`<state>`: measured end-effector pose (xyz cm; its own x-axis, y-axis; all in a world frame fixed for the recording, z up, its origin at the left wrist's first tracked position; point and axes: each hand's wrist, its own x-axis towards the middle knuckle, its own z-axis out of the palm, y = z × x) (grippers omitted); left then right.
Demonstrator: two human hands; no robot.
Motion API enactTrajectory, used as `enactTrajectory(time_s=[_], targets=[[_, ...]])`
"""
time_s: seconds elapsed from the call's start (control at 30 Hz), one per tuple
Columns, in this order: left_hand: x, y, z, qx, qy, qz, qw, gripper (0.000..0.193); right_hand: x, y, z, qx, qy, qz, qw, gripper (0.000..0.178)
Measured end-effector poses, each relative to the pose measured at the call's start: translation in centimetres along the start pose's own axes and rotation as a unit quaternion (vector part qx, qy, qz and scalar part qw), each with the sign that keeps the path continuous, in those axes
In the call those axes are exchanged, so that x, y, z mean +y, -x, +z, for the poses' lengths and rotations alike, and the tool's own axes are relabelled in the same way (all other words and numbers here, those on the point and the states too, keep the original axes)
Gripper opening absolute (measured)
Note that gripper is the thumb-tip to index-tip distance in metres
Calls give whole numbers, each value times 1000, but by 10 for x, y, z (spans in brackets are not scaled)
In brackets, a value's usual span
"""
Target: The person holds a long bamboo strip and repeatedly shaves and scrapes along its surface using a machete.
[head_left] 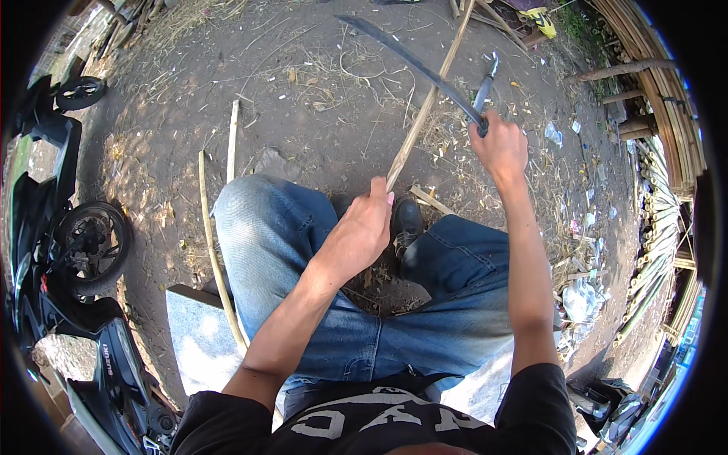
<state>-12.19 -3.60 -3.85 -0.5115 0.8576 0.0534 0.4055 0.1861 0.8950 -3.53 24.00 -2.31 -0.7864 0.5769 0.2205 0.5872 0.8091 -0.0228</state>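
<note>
My left hand (358, 233) is closed around the near end of a long split bamboo strip (413, 135), which slants away from me to the far right. In my right hand (502, 145) is the handle of a machete (402, 54), its long, dark, curved blade reaching to the far left. The blade crosses the strip in view; whether they touch I cannot tell. Just beyond my right hand, a second knife (482, 92) with a light handle lies on the ground. Both forearms rest near my bent, jean-covered knees.
Two pale strips (232, 140) (208, 227) lie left of my knees. A parked motorcycle (83, 250) stands at the left. Stacked bamboo poles (654, 220) line the right side, with plastic litter (582, 300) nearby. Shavings and dry stalks cover the dirt ground (318, 114).
</note>
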Motion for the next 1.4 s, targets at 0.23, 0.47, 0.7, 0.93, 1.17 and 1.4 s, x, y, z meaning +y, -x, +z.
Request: enactTrajectory(time_s=[0.23, 0.47, 0.7, 0.93, 1.17, 1.4], targets=[[1, -1, 5, 6, 3, -14, 1000, 14, -32, 30, 0, -74, -68, -14, 995, 34], [1, 0, 7, 11, 13, -17, 1000, 14, -11, 2, -6, -27, -7, -19, 999, 29], [7, 3, 11, -29, 66, -45, 996, 15, 6, -1, -4, -37, -45, 99, 993, 31], [28, 12, -12, -103, 107, -113, 982, 21, 69, -14, 8, 4, -10, 62, 998, 32], [11, 61, -23, -109, 66, -134, 983, 25, 12, 20, -10, -93, -38, -40, 994, 31], [37, 125, -47, -138, 71, -178, 972, 27, 54, 9, 6, -113, -78, 0, 991, 32]])
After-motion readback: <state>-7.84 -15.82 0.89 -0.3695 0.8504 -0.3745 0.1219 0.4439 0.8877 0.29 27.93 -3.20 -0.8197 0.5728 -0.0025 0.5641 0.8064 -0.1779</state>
